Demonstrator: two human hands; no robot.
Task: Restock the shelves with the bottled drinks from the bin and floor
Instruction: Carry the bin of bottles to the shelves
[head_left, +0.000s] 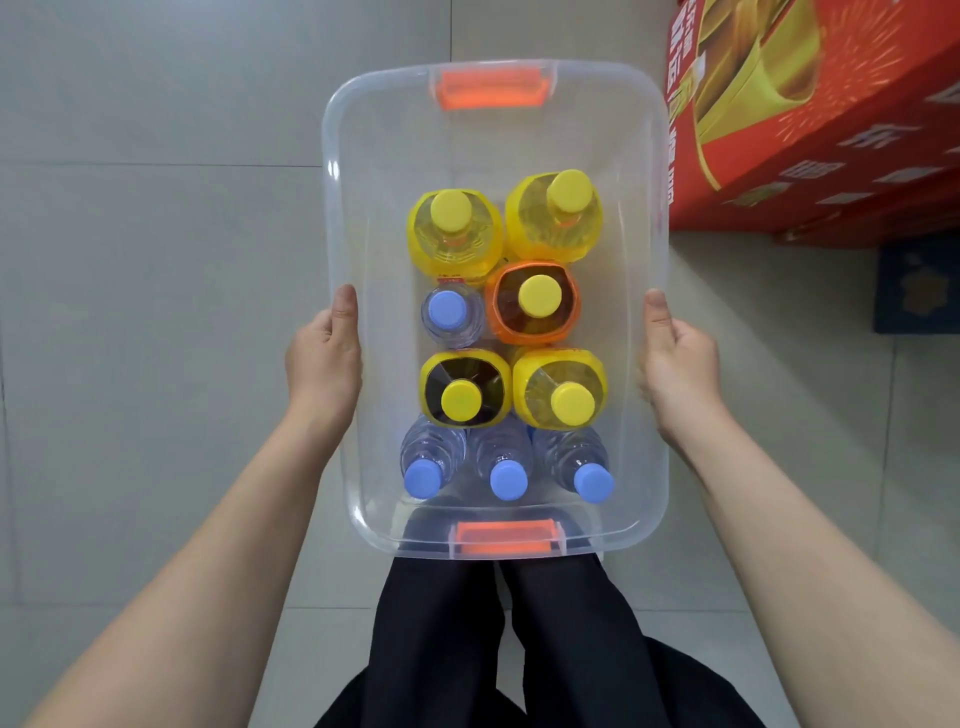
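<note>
**Red Cartons and a Blue Box at the Edge**

Stacked red cartons (831, 130) with gold print stood at upper right on pale grey tiles (156, 260). Just below them sat a dark blue box (917, 291). Black trousers (545, 649) filled the bottom centre.

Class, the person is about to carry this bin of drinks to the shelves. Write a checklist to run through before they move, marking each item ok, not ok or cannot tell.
1. Grip of the left hand on the rim of the bin: ok.
2. Grip of the right hand on the opposite rim: ok.
3. The yellow-capped bottles and blue-capped bottles standing, caps on: ok.
4. Load spread evenly: not ok, the bin's far end is bare.
5. Clearance from the red cartons on the right: cannot tell.
6. Free shelf space: cannot tell, no shelf in view.
</note>
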